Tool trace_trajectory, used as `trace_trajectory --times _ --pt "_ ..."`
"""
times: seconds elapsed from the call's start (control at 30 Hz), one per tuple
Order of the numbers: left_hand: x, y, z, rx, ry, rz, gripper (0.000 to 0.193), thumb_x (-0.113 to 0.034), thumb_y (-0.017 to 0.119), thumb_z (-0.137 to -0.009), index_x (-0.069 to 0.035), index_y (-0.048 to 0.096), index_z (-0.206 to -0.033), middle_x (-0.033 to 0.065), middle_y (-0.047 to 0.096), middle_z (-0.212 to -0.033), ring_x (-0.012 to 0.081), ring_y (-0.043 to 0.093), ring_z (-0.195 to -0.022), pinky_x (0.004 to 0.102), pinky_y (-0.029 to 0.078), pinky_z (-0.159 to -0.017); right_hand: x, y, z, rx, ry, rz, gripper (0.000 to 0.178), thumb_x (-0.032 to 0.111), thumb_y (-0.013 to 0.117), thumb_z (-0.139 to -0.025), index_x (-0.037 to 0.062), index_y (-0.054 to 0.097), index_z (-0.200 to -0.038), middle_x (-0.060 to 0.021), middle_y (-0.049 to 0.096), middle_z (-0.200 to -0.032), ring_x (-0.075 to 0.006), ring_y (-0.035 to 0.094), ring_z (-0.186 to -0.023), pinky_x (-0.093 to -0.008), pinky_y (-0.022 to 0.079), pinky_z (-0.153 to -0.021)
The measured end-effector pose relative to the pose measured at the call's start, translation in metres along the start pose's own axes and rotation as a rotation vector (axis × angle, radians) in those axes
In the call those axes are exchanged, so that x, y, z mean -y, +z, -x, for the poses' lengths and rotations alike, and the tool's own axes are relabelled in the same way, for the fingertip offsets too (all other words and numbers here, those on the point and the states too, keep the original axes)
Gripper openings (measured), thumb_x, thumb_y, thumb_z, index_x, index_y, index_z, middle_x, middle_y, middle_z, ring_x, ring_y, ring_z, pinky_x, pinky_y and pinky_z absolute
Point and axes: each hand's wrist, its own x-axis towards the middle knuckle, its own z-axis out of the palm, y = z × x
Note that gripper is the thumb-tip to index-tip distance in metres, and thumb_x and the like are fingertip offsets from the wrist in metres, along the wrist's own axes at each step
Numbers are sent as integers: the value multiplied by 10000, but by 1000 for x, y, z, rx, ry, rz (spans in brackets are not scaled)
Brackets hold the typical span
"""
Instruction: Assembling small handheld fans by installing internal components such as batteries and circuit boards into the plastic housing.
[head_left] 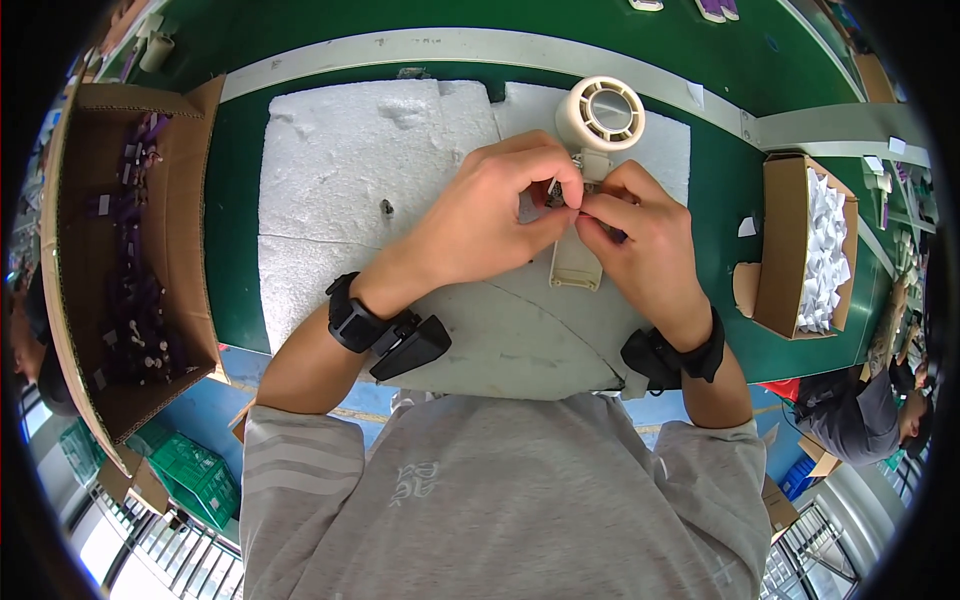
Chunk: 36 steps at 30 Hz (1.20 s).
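Probably for precision, left hand [488,205] and right hand [650,235] pinch some part of the cream fan [601,112] below its head, exactly which hidden.

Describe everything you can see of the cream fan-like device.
The cream fan-like device looks plastic. Its round head, slotted around a shiny grey disc, is at the far end, beyond a short neck; a handle-like part shows nearer the person. It is over white foam. The left hand and right hand meet at its middle, hiding part.
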Motion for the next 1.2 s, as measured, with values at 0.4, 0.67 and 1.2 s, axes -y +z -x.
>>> trace_trajectory --times 0.4,0.67,1.2 --pt "4 1 2 -31 -222 153 130 2 662 -786 -36 554 -848 23 566 -741 110 538 -641 261 467 -614 -10 -18 0 86 19 -242 155 -28 730 -746 9 711 -895 -68 624 -882 -165 600 -651 -260 477 -564" --pt "1 2 6 -28 -249 166 135 24 652 -771 -32 548 -836 30 576 -749 111 542 -643 258 469 -612 -6 -19 3 26 -14 -240 152 9 726 -789 14 729 -940 -75 625 -894 -151 601 -655 -253 471 -559" --pt "-12 -5 0 97 -5 -73 179 58 670 -805 -42 620 -946 32 612 -861 110 563 -734 241 451 -628 -5 -16 2 38 -36 -44 200 49 736 -795 16 691 -986 -83 592 -940 -171 608 -667 -278 507 -577"
